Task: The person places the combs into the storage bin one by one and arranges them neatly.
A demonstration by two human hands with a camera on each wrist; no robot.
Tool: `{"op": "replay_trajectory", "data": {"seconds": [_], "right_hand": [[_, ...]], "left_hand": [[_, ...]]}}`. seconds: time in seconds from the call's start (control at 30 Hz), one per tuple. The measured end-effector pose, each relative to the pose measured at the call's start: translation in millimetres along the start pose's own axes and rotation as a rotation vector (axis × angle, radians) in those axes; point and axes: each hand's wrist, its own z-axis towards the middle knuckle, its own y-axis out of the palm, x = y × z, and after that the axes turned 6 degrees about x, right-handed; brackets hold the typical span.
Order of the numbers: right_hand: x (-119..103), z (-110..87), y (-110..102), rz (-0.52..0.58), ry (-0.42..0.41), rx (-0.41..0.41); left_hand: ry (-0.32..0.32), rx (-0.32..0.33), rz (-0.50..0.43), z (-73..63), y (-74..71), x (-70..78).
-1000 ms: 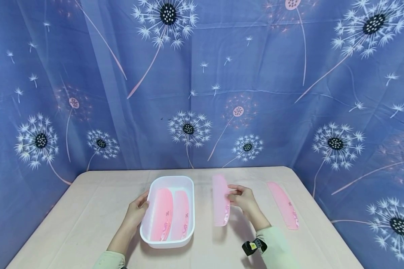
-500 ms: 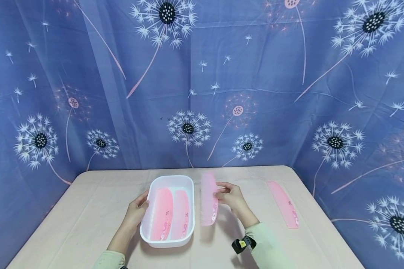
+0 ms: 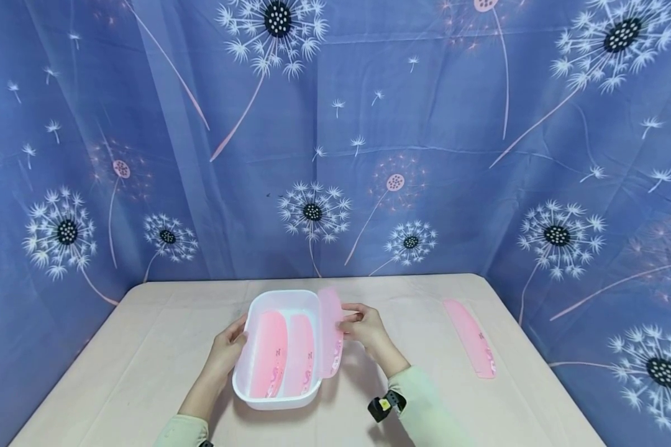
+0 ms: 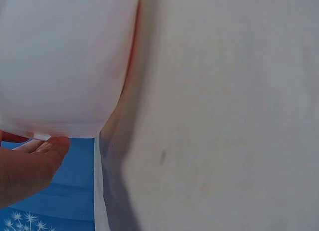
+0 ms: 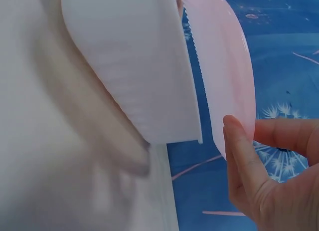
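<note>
A white plastic box (image 3: pixel 282 403) stands on the table, with two pink combs lying lengthwise inside: a deeper pink comb (image 3: pixel 271 354) on the left and a paler comb (image 3: pixel 300 351) on the right. My left hand (image 3: pixel 227 351) grips the box's left rim, thumb over the edge. Between thumb and fingers, my right hand (image 3: pixel 367 330) pinches a third, translucent pink comb (image 3: pixel 330 329) by its curved back. This comb is raised and overlaps the box's right rim in the head view. In the right wrist view its teeth face the box wall (image 5: pixel 134 66).
Another pink comb (image 3: pixel 471 338) lies at a slant on the right part of the cloth-covered table (image 3: pixel 425 397). A blue curtain with dandelion prints (image 3: pixel 246 217) surrounds the table's back and sides. My right wrist wears a black strap (image 3: pixel 387 405).
My right hand has carried the held comb leftward, from the table's middle to the box's right rim. The left hand and the box have stayed in place.
</note>
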Motion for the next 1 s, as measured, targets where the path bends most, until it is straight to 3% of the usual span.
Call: {"op": "replay_trajectory", "data": {"seconds": [0.3,1.0], "right_hand": [[-2,-4.0,11,-0.019,0.028,0.009],[8,-2.6,27,-0.021,-0.001,-0.026]], "left_hand": [[0.005,0.001,0.0,0.5,0.3,1.2],[0.004,-0.003,-0.013,1.6,-1.1,-2.1]]}}
